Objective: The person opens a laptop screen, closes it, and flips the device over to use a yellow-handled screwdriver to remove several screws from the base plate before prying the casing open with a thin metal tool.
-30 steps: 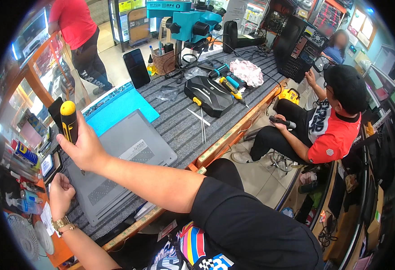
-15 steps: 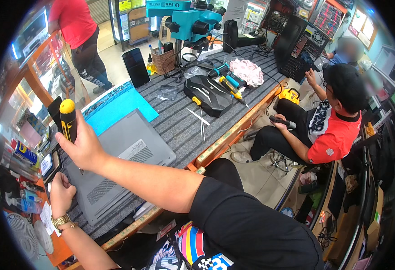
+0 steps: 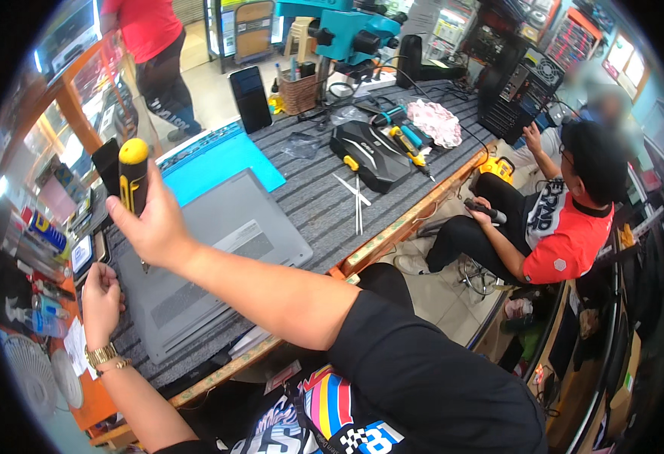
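A grey laptop (image 3: 271, 219) lies bottom up on the striped mat, its vented cover facing me. My right hand (image 3: 154, 227) is wrapped round the handle of a black and yellow screwdriver (image 3: 132, 181). The screwdriver stands nearly upright, with its tip at the left part of the laptop's cover; the exact contact point is too small to make out. My left hand (image 3: 102, 299), with a gold watch (image 3: 102, 354) on the wrist, rests beside the laptop's left edge. Its fingers are curled closed, and whatever they may hold is hidden.
Behind the laptop lies a blue work mat (image 3: 233, 170) with a phone (image 3: 250, 98) propped up beyond it. A black case (image 3: 370, 155), tweezers (image 3: 358, 204), and a pink cloth (image 3: 434, 123) lie further right. A co-worker (image 3: 567, 227) sits at right near a computer tower (image 3: 517, 94).
The view has shifted slightly, so the bench sits a little differently in the picture. My right hand still grips the screwdriver over the laptop; my left hand stays curled beside it.
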Demonstrator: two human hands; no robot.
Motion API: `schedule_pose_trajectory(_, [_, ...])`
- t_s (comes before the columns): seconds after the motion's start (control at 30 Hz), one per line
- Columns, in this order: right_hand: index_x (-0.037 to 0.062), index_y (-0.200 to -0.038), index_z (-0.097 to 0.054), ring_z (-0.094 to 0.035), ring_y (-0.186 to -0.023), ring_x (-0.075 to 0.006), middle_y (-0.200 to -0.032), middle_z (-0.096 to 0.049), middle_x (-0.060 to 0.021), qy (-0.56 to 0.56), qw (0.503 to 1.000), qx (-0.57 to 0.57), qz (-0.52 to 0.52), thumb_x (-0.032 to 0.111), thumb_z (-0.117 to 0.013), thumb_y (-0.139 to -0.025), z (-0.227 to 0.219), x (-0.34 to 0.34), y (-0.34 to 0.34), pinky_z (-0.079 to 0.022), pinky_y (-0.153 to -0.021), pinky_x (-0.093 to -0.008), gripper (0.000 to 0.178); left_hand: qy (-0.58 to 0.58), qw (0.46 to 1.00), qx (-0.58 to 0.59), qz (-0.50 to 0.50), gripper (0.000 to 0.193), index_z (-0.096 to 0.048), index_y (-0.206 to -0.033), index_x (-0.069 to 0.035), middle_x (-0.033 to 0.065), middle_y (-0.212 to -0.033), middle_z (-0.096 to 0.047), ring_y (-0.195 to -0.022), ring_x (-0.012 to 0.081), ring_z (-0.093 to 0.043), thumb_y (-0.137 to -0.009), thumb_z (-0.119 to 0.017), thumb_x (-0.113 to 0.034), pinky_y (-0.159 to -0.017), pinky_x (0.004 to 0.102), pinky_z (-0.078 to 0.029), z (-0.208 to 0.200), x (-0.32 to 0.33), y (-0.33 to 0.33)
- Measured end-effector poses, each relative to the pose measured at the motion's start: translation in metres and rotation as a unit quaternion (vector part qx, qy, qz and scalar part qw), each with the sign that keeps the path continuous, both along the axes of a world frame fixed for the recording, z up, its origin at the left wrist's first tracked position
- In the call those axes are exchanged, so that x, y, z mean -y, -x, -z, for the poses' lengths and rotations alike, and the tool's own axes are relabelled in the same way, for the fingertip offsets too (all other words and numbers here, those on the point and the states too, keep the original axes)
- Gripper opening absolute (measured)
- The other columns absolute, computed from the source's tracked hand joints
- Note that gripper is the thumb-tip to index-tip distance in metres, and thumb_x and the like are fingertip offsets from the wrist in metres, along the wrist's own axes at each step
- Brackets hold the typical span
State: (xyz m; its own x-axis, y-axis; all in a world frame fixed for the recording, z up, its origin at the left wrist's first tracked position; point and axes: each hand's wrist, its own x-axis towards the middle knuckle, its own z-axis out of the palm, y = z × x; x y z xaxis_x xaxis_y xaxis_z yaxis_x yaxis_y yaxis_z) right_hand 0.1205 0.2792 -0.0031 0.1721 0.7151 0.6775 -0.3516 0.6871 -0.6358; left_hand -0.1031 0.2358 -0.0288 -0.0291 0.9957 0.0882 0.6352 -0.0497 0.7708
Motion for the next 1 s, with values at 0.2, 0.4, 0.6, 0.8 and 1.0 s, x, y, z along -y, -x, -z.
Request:
schedule_pose_trajectory(0.2, [-0.0012,-0.142,-0.046,-0.064,-0.107,-0.0232,-0.119,-0.066,-0.014,0.016,0.999,-0.027,-0.015,0.012,-0.072,-0.098,0.001,0.004,0.004,-0.051,-0.097,-0.0388,0.053,-0.006,0.999,0.047,-0.007,0.01,-0.057,-0.101,-0.001,0.0031,-0.086,-0.06,-0.065,0.0112,-0.06,-0.093,-0.054,0.002,-0.053,0.0283,-0.05,0.005,-0.002,-0.001])
schedule_pose_trajectory(0.4, [0.0025,-0.144,-0.043,-0.059,-0.108,-0.0115,-0.121,-0.061,-0.0054,0.024,0.998,0.034,-0.038,0.013,-0.073,-0.1,0.004,0.006,0.004,-0.052,-0.096,-0.0324,0.054,-0.003,0.997,0.073,-0.034,0.014,-0.06,-0.105,0.0,0.0047,-0.094,-0.061,-0.072,0.0126,-0.063,-0.092,-0.054,0.0,-0.058,0.0295,-0.056,-0.003,0.0,-0.005])
schedule_pose_trajectory(0.6, [-0.0039,-0.15,-0.039,-0.062,-0.111,-0.0189,-0.122,-0.065,-0.0108,0.041,0.997,0.015,-0.063,0.015,-0.076,-0.099,0.003,0.008,0.027,-0.051,-0.099,-0.0359,0.066,0.015,0.99,0.128,-0.05,0.02,-0.062,-0.115,-0.002,0.0042,-0.103,-0.064,-0.08,0.0135,-0.065,-0.098,-0.057,-0.011,-0.063,0.031,-0.06,0.004,-0.002,0.005])
schedule_pose_trajectory(0.8, [0.0027,-0.128,-0.048,-0.063,-0.097,-0.0137,-0.108,-0.063,-0.0046,0.065,0.994,0.06,-0.058,0.013,-0.077,-0.1,0.001,0.012,0.037,-0.053,-0.087,-0.0316,0.042,0.091,0.972,0.201,-0.082,0.038,-0.061,-0.13,-0.006,0.0046,-0.115,-0.062,-0.099,0.0163,-0.062,-0.105,-0.061,-0.035,-0.073,0.0374,-0.062,-0.004,-0.006,0.004])
schedule_pose_trajectory(1.0, [0.0055,-0.116,-0.054,-0.064,-0.085,-0.0108,-0.098,-0.064,-0.0028,0.012,0.996,0.086,-0.029,0.013,-0.076,-0.101,0.003,0.012,0.056,-0.052,-0.078,-0.0283,0.027,0.098,0.96,0.25,-0.084,0.051,-0.059,-0.135,-0.001,0.0102,-0.112,-0.064,-0.1,0.0211,-0.064,-0.106,-0.06,-0.043,-0.077,0.0416,-0.065,-0.006,-0.005,0.008])
